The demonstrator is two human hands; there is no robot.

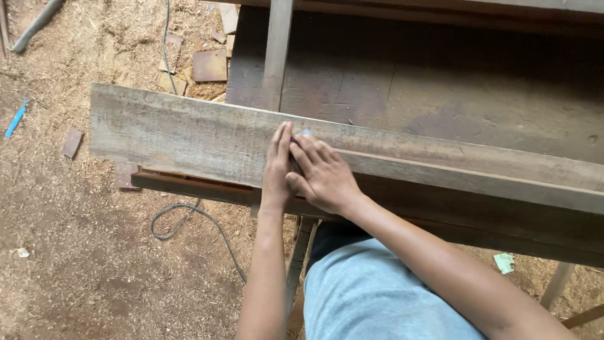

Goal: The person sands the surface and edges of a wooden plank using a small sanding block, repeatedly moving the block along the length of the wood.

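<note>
No packages, labels, signs or screens are visible in the head view.

the plank [189,135] is showing weathered grey-brown — faintly streaked. a grey cable [189,217] is lying on tan sawdust [82,252]; a blue strip [16,118] is showing.
</note>
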